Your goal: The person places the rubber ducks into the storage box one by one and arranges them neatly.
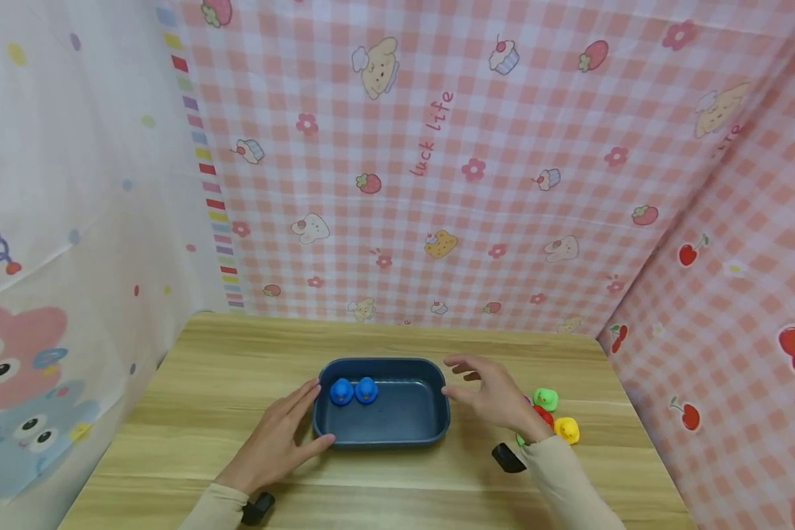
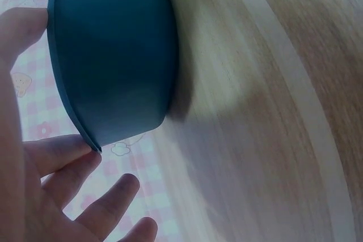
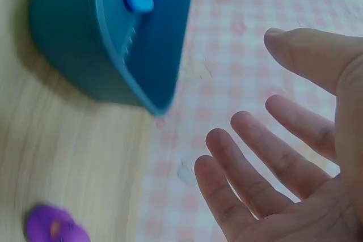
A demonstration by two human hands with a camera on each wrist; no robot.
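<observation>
A dark blue rectangular basin [image 1: 384, 444] sits on the table, with two blue toy ducks [image 1: 341, 391] side by side in its left part. At the basin's left end, my left hand [image 1: 274, 438] touches the rim with spread, fairly straight fingers; the thumb is at the front corner and the fingertips [image 2: 85, 154] are at the back one. My right hand [image 1: 490, 394] hovers off the right end, fingers loosely bent and apart, holding nothing. Partly behind the right wrist lie a green duck [image 1: 545, 400], a yellow duck [image 1: 567, 430] and a red toy [image 1: 543, 416].
A purple toy duck [image 3: 55, 225] lies on the wooden table [image 1: 238, 353] near the basin's right end. Pink checked cloth [image 1: 437, 206] hangs along the back and right, and a white printed cloth [image 1: 93, 184] is on the left.
</observation>
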